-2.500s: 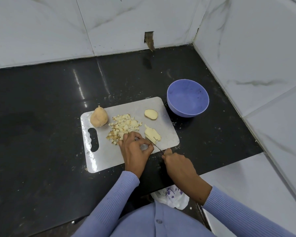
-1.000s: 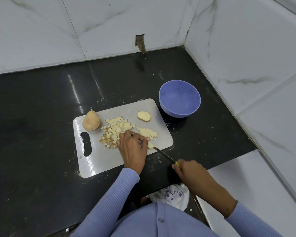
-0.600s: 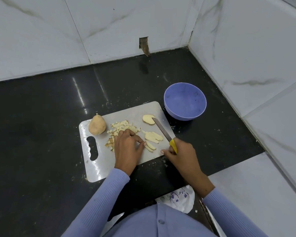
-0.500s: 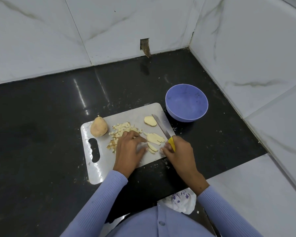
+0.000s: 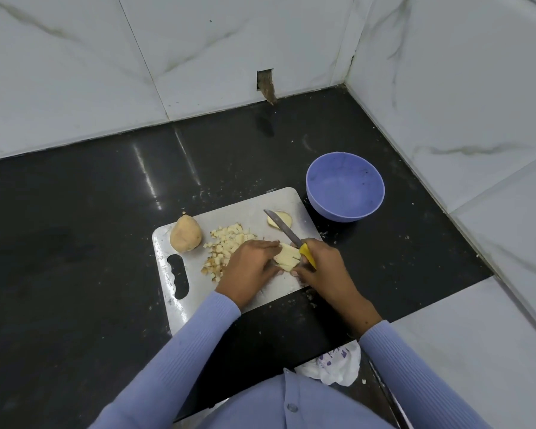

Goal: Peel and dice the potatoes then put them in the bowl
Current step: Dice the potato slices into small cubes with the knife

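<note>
A grey cutting board (image 5: 248, 213) lies on the black counter. On it sit a whole unpeeled potato (image 5: 185, 235), a pile of diced potato (image 5: 225, 244) and a potato end piece (image 5: 283, 218). My left hand (image 5: 248, 267) and my right hand (image 5: 321, 264) press a stack of potato slices (image 5: 287, 257) together between their fingers. My right hand also grips a yellow-handled knife (image 5: 291, 238), whose blade points away over the end piece. The purple bowl (image 5: 345, 185) stands empty just right of the board.
White marble walls close the counter at the back and right. A small hole in the back wall (image 5: 265, 80) sits above the counter. A crumpled white plastic bag (image 5: 334, 365) hangs at the counter's near edge.
My right hand brought the knife in from the board's near edge and closed against the slices. Both hands have gathered the scattered slices into one stack.
</note>
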`<action>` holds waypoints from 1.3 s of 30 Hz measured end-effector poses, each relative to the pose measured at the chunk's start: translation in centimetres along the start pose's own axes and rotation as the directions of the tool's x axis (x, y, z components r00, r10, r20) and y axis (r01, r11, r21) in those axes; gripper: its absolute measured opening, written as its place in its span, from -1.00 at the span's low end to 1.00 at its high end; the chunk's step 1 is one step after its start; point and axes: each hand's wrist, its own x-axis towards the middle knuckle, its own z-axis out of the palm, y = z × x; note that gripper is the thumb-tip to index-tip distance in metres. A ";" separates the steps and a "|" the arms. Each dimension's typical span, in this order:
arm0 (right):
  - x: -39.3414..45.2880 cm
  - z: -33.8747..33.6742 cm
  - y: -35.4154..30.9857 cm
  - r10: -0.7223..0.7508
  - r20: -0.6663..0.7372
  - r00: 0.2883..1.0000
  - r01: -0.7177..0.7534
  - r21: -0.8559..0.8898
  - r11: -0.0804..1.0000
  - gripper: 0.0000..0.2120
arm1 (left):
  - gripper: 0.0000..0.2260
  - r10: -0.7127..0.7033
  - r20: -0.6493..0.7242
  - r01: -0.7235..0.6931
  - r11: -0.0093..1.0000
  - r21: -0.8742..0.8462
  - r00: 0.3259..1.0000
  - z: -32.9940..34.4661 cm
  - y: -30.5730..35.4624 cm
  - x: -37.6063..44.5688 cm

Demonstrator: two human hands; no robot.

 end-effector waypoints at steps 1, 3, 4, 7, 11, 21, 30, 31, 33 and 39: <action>0.3 -0.2 0.1 -0.016 0.021 1.000 0.016 -0.001 1.000 -0.72 | -0.64 -0.030 -0.023 0.029 0.999 -0.023 0.999 0.4 0.4 -0.3; 0.9 -0.6 0.3 -0.042 0.067 0.997 0.042 0.011 0.999 -0.74 | -0.62 -0.085 -0.049 0.081 0.993 -0.084 0.995 1.0 1.2 -0.8; 1.2 -0.9 0.2 -0.056 0.082 0.995 0.055 0.014 0.998 -0.68 | -0.59 -0.116 -0.064 0.108 0.987 -0.117 0.991 1.3 1.5 -1.0; 1.7 -1.7 0.1 -0.098 0.090 0.991 0.096 0.027 0.995 -0.51 | -0.50 -0.187 -0.126 0.163 0.970 -0.179 0.974 1.3 1.6 -1.5; 0.8 -2.2 0.2 -0.034 0.010 0.999 0.032 0.122 0.992 -0.51 | -0.67 -0.256 -0.297 0.279 0.959 0.038 0.920 0.6 0.5 -1.8; 0.4 0.4 0.1 0.078 -0.069 0.995 -0.071 0.094 0.993 -0.59 | -0.94 -0.237 -0.272 0.280 0.951 0.132 0.933 1.6 0.3 -0.9; 1.6 -0.2 0.1 0.014 -0.028 1.000 -0.010 0.144 0.989 -0.81 | -0.67 -0.122 -0.289 0.161 0.980 0.115 0.950 1.7 1.0 -1.7; 1.4 -0.3 0.3 0.023 -0.046 0.999 -0.015 0.163 0.986 -0.86 | -0.60 -0.078 -0.253 0.111 0.987 0.118 0.964 1.6 1.0 -1.5; 1.0 -0.4 0.7 0.056 -0.097 0.994 -0.040 0.165 0.985 -0.83 | -0.57 -0.001 -0.182 0.024 0.992 0.124 0.983 1.9 0.9 -0.9; -0.5 -0.2 0.9 0.197 -0.144 0.970 -0.161 0.227 0.960 -0.82 | -0.74 0.066 -0.155 -0.053 0.995 0.087 0.986 3.3 -0.2 0.0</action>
